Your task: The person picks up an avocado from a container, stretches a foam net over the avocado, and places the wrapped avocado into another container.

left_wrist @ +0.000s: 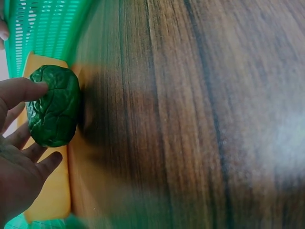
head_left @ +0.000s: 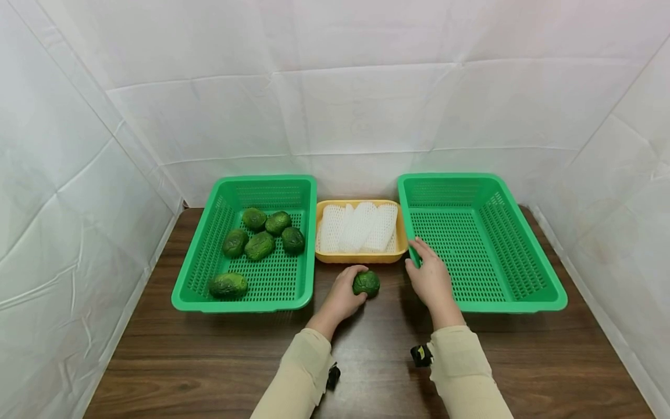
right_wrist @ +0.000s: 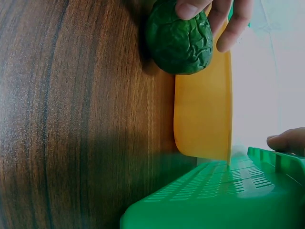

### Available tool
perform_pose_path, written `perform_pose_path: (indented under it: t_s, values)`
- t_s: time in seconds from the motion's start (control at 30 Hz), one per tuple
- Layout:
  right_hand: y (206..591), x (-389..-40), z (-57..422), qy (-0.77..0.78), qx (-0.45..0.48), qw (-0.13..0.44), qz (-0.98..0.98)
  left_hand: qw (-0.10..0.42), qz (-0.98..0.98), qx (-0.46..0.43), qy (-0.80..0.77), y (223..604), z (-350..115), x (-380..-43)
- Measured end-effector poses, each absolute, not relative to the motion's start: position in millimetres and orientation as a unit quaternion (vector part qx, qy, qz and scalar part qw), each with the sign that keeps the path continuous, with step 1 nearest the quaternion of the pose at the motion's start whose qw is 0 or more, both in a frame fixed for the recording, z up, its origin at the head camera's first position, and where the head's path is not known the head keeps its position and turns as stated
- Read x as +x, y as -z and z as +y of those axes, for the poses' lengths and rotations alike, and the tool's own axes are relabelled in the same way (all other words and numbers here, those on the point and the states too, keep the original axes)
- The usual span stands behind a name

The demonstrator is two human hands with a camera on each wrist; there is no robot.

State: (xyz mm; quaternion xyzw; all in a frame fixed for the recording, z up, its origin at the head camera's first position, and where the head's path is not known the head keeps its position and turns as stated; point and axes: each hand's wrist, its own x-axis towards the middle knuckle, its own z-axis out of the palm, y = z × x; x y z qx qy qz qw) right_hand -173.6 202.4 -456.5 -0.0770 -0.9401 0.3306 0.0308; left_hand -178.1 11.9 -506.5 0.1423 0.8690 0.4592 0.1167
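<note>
In the head view my left hand [head_left: 344,295] holds a dark green, wrinkled avocado [head_left: 366,283] between thumb and fingers, low over the table in front of a yellow tray. The left wrist view shows the thumb on one side of the avocado [left_wrist: 54,106] and the fingers spread on the other. My right hand [head_left: 431,278] has its fingers extended at the left rim of the right green basket [head_left: 523,306], with nothing in its grasp. White foam net sleeves [head_left: 358,226] lie in the yellow tray [head_left: 361,258] between the two baskets.
Several avocados [head_left: 260,245] lie in the left green basket [head_left: 243,305]. Both baskets stand on a dark wooden table [head_left: 209,361]. White sheeting [head_left: 361,116] closes off the back and both sides.
</note>
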Motion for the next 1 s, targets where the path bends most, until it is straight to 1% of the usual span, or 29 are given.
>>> perform_pose_path:
  t_s: [0.37, 0.47, 0.57, 0.67, 0.73, 0.8, 0.87, 1.0]
  values:
    - [455.9, -174.4, 202.9, -0.328, -0.078, 0.035, -0.941, 0.116, 0.87, 0.145, -0.457, 499.3, 11.9, -176.3]
    - [456.9, -174.5, 203.0, -0.333, -0.077, 0.03, -0.939, 0.101, 0.872, 0.168, -0.448, 488.9, 6.7, -172.2]
    - [457.8, -174.7, 203.0, -0.333, -0.073, 0.031, -0.94, 0.06, 0.874, 0.206, -0.435, 470.0, -5.0, -168.7]
    - [458.3, -174.6, 203.3, -0.327, -0.07, 0.032, -0.942, -0.008, 0.874, 0.219, -0.433, 450.8, -21.6, -168.9]
    - [458.1, -174.4, 203.5, -0.322, -0.07, 0.034, -0.944, -0.055, 0.875, 0.2, -0.438, 442.2, -33.5, -170.7]
    - [457.6, -174.2, 203.5, -0.318, -0.069, 0.034, -0.945, -0.083, 0.88, 0.16, -0.439, 438.9, -45.2, -172.9]
    - [457.3, -174.1, 203.4, -0.319, -0.067, 0.033, -0.945, -0.082, 0.886, 0.115, -0.441, 440.5, -54.9, -175.3]
    - [456.8, -174.0, 202.6, -0.322, -0.063, 0.032, -0.944, -0.031, 0.894, 0.05, -0.445, 450.1, -65.5, -177.1]
